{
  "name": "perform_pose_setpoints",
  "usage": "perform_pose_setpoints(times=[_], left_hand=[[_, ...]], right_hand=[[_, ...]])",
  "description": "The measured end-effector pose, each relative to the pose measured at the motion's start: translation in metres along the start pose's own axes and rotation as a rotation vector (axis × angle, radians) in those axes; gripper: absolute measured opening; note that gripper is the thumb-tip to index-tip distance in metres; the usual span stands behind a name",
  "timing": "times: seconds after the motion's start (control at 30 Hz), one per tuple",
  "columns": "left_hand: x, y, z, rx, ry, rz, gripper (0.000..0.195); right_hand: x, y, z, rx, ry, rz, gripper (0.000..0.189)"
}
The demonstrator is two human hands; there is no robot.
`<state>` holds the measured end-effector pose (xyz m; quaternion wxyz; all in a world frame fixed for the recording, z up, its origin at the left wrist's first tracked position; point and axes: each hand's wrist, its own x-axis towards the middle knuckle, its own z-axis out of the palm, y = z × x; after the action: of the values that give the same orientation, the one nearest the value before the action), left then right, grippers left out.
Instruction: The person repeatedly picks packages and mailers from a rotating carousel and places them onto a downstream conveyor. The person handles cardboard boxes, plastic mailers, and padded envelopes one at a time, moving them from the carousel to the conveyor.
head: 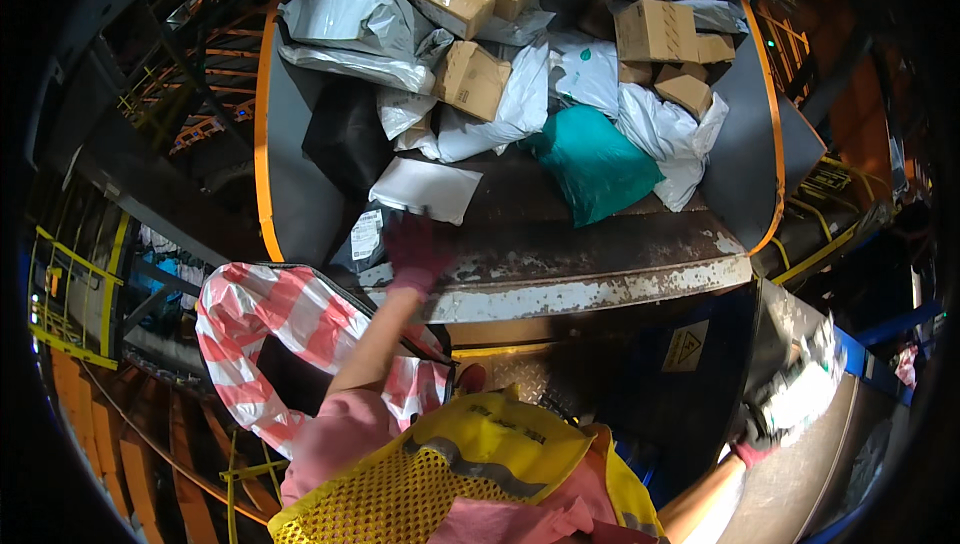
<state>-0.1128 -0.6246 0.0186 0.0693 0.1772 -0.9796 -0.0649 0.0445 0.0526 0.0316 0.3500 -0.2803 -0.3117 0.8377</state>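
My left hand (416,248), in a dark red glove, is at the lower left of a chute of parcels, beside a white flat mailer (427,188) and a dark packet with a white label (367,235). Its fingers are in shadow, so whether they touch or grip anything is unclear. At the far right my right hand (756,443), in a gloved cuff of the same red, holds a white plastic parcel (802,401), blurred, above a grey belt surface (810,469). A teal plastic bag (596,161) lies in the middle of the chute.
Cardboard boxes (472,79) and grey and white bags are heaped farther up the chute. Its worn metal lip (585,289) runs in front of me. A red-and-white striped sack (262,296) hangs at the left. A dark panel bears an electrical warning sign (684,347). Yellow railings stand on both sides.
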Motion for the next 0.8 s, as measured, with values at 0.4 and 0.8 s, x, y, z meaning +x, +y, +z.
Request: perform_pose_setpoints(times=[0.4,0.8], left_hand=[[-0.045,-0.049,0.046,-0.254,0.033,0.322,0.027],[-0.123,0.076,-0.010,-0.743,-0.421,1.155,0.037]], right_hand=[[-0.085,0.068,0.056,-0.515,-0.484,-0.070,0.033],[-0.132,0.217,0.128,-0.769,-0.905,0.728,0.040]])
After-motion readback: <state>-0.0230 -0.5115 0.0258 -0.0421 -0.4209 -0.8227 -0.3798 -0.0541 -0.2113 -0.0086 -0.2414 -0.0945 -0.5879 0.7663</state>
